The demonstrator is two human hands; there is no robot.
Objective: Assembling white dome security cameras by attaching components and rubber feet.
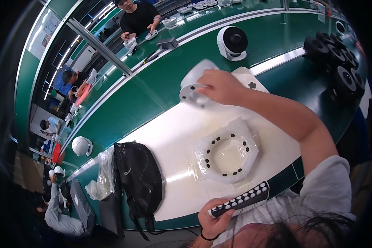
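Observation:
My right hand (221, 86) is closed on a white rounded device (194, 93), tilted above the white work surface and slightly blurred. Its round base faces me and carries small black pads. Down near the front edge, my left hand (214, 218) grips a black strip with white dots (244, 199), perhaps a sheet of round stickers. Between the hands lies a foam ring (202, 159) in clear wrap, with several black oval pads set around its opening. A similar white device with a black round front (232, 42) stands upright beyond my right hand.
A black bag (140, 177) and clear plastic bags (103, 177) lie at the left. A white ball-shaped device (82, 146) stands behind them. Black round units (339, 53) are clustered far right. A metal-edged rail (153, 58) separates me from other people (138, 18) across the bench.

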